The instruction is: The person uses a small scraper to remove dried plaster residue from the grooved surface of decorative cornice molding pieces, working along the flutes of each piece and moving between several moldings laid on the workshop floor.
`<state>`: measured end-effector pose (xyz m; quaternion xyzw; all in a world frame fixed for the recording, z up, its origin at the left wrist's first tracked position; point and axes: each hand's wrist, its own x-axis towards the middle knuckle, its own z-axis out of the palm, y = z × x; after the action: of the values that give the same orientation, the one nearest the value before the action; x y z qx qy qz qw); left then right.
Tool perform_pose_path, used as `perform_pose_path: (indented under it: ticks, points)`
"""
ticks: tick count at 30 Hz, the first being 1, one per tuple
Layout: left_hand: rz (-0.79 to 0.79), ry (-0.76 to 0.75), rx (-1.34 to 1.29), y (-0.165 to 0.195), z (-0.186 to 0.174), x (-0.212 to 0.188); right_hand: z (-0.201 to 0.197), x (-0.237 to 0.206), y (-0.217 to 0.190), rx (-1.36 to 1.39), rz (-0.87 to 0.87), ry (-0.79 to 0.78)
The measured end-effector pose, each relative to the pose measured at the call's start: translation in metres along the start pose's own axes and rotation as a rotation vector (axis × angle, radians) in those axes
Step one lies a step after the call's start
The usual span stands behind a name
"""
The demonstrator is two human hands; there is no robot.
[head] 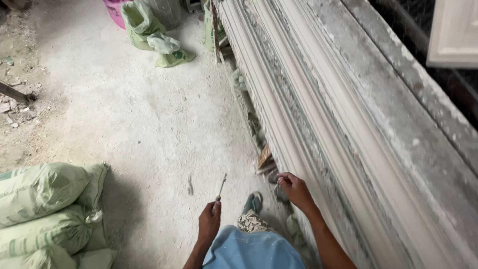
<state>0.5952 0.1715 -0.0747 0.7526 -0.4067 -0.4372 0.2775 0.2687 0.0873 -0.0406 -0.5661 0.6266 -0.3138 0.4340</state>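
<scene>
The left hand is closed around the handle of a thin metal tool, perhaps a small screwdriver or awl; its tip is too slender to make out, and the handle is mostly hidden in the fist. The tool points up and away over the dusty concrete floor. The right hand is loosely curled, fingers bent against the near edge of the long moulded plaster cornice that lies on the worktop; whether it pinches anything is hard to tell. The cornice runs out of view at both ends. Under the worktop, scraps and a piece of wood sit in shadow, unclear. One foot in a sandal shows below light blue clothing. At the lower left, full pale green sacks are stacked, cut off by the edge. At the top, an opened green sack slumps beside a pink bucket, contents unseen.
</scene>
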Motion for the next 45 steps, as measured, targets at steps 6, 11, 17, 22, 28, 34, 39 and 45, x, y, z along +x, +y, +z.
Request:
perform_pose_path:
  ticks: [6,11,17,22,28,34,39,45]
  points:
    - [0.162,0.082,-0.053,0.098,0.011,0.118,-0.026,0.135,-0.036,-0.123,-0.088,-0.020]
    - [0.329,0.124,-0.237,0.151,0.037,0.191,-0.040,0.219,-0.064,-0.066,-0.108,-0.030]
    - [0.005,-0.115,-0.102,0.218,0.053,0.303,-0.040,0.320,-0.083,-0.152,-0.124,0.085]
    - [0.248,-0.042,-0.030,0.316,0.050,0.442,-0.017,0.428,-0.109,-0.208,-0.212,0.137]
    - [0.764,0.101,-0.101,0.428,0.050,0.600,0.015,0.571,-0.147,-0.456,-0.332,0.193]
    - [0.593,-0.024,-0.026,0.474,0.063,0.650,0.049,0.656,-0.158,-0.677,-0.398,0.267]
    - [0.475,-0.133,0.041,0.493,0.065,0.632,0.054,0.670,-0.159,-0.687,-0.407,0.275]
    - [0.328,-0.183,0.213,0.516,0.064,0.668,0.053,0.671,-0.163,-0.652,-0.342,0.259]
